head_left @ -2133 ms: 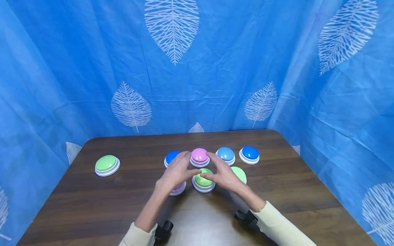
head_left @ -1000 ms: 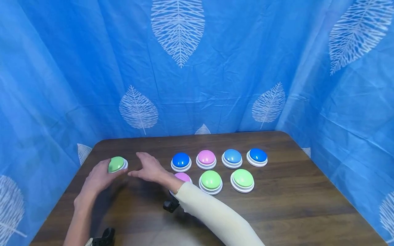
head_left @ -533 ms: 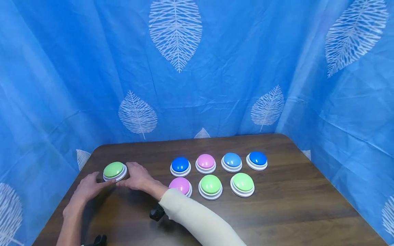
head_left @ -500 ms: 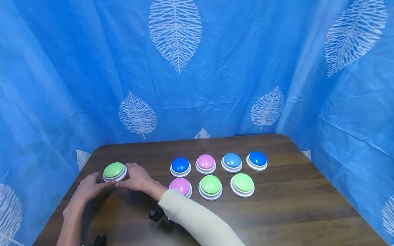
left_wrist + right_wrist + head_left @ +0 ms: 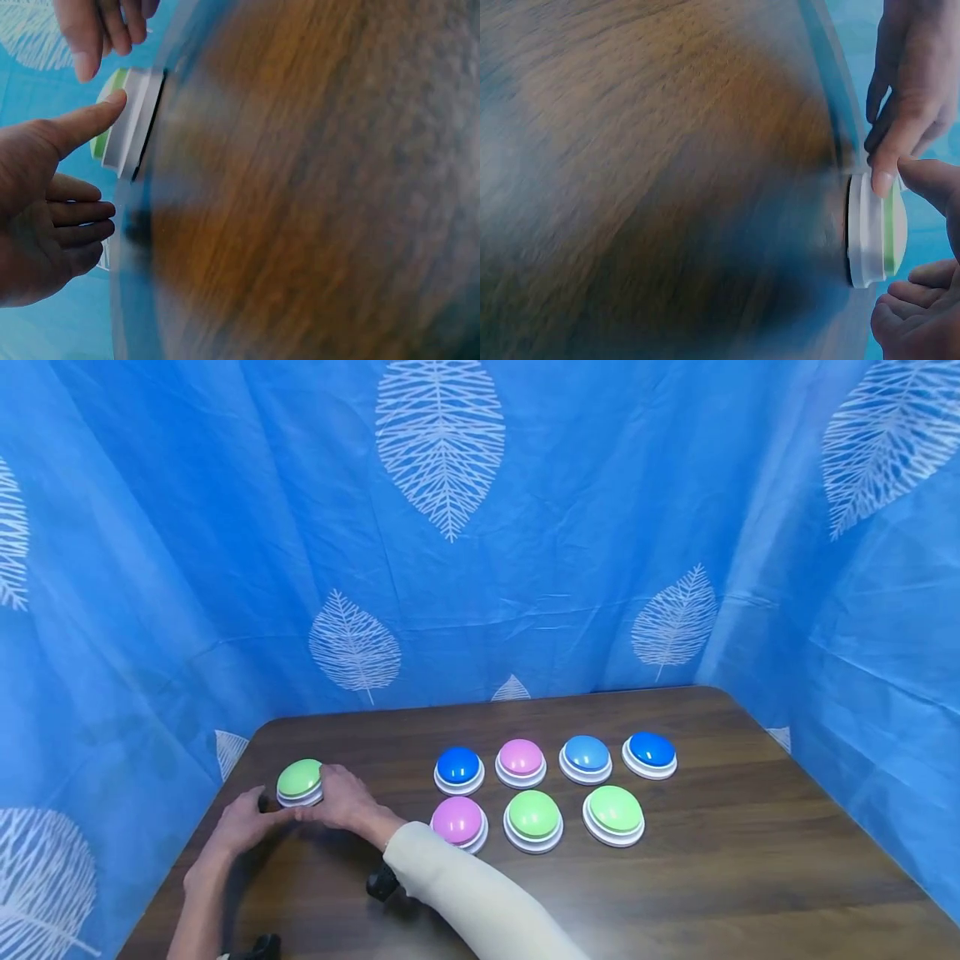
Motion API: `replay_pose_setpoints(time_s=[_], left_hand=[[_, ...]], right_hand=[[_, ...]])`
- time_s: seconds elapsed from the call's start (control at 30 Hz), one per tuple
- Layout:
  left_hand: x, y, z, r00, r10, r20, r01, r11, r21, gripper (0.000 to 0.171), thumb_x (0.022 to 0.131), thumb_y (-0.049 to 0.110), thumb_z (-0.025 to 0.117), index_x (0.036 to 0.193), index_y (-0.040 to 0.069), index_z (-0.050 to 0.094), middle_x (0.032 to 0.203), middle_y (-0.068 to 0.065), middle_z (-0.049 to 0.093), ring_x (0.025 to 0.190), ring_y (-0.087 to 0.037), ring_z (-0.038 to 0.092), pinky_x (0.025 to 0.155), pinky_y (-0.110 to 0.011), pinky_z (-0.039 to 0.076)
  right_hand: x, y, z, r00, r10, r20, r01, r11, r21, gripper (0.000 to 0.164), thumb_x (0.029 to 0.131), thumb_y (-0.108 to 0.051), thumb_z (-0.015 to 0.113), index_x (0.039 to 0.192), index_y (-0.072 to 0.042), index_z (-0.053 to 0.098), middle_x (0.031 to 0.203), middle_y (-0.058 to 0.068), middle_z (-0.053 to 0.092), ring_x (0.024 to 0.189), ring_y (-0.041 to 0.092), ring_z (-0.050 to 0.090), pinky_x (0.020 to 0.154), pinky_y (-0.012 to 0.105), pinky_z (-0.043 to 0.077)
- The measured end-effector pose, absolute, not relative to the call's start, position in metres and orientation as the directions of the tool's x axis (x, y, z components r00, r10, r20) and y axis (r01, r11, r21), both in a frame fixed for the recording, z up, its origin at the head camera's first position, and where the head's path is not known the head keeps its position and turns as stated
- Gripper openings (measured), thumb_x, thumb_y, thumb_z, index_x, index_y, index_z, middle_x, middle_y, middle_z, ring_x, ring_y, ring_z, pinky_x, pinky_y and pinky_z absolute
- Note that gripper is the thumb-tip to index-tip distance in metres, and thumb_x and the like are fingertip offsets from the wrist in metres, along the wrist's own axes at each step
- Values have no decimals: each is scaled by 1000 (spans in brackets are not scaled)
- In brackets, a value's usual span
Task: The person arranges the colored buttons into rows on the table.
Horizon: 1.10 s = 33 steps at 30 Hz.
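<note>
At the table's left, a push button with a green dome (image 5: pixel 300 777) and a white base sits between both hands. My left hand (image 5: pixel 243 822) is at its lower left, fingers extended and apart from it. In the left wrist view, the left thumb (image 5: pixel 105 112) overlaps the button's white side; contact is likely but not certain. My right hand (image 5: pixel 345 797) lies along the button's right side, covering part of its edge. Its loosely bent fingers (image 5: pixel 911 307) stand beside the button in the right wrist view. The two thumbs meet or overlap in front of the button.
Right of the hands stand two rows of similar buttons: dark blue (image 5: pixel 458 766), pink (image 5: pixel 521 757), light blue (image 5: pixel 587 753) and dark blue (image 5: pixel 652 749) behind; pink (image 5: pixel 457 820) and two green ones (image 5: pixel 534 814) in front. A blue leaf-patterned curtain (image 5: pixel 442 577) surrounds the wooden table (image 5: pixel 712 877).
Both hands have moved left from above the middle buttons to the lone green button. Over the last half second, the right hand has come to cover its right edge, and the left fingers sit slightly farther off.
</note>
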<state>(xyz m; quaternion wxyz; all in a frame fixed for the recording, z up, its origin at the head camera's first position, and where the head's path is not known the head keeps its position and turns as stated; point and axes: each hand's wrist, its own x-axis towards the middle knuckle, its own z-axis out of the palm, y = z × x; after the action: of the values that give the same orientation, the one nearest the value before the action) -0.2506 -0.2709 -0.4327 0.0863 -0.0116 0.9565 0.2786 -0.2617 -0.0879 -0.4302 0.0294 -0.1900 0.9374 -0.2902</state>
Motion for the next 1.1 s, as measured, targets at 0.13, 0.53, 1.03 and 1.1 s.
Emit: replay_pose_setpoints(time_s=[0.13,0.53,1.03,1.1], left_hand=[[-256,-268,-437,-987,34,-157,-59,832,552,98,89,49,70,137,-25,26,134,-48,33,121,-60,38,100,-69,34],[-262,-265,-453,-998,12,-70,-31,815,579,90,83,50,76,130,-19,40,125,-41,46,109,-51,48,97,-67,39],[-270,-274,-462,-996,92,12,81,805,588,80,88,40,75,135,-16,44,132,-38,48,122,-53,45,101,-67,35],[-272,-275,-462,-996,85,3,71,806,588,79,89,39,74,136,-16,43,134,-39,46,124,-54,42,103,-68,32]], right_hand=[[-264,-90,-436,-934,-354,54,-324,769,-551,68,83,-42,79,137,-11,51,129,-3,57,115,8,55,95,21,46],[-280,-92,-460,-967,-247,55,-231,773,-591,74,84,-44,78,142,-8,50,141,3,53,130,15,49,106,26,40],[-286,-100,-463,-952,-299,67,-286,788,-546,65,86,-46,75,138,-13,55,134,-2,58,128,10,49,106,24,39],[-286,-101,-462,-950,-305,72,-293,785,-546,65,86,-46,74,139,-13,54,136,-3,57,129,10,48,107,24,37]])
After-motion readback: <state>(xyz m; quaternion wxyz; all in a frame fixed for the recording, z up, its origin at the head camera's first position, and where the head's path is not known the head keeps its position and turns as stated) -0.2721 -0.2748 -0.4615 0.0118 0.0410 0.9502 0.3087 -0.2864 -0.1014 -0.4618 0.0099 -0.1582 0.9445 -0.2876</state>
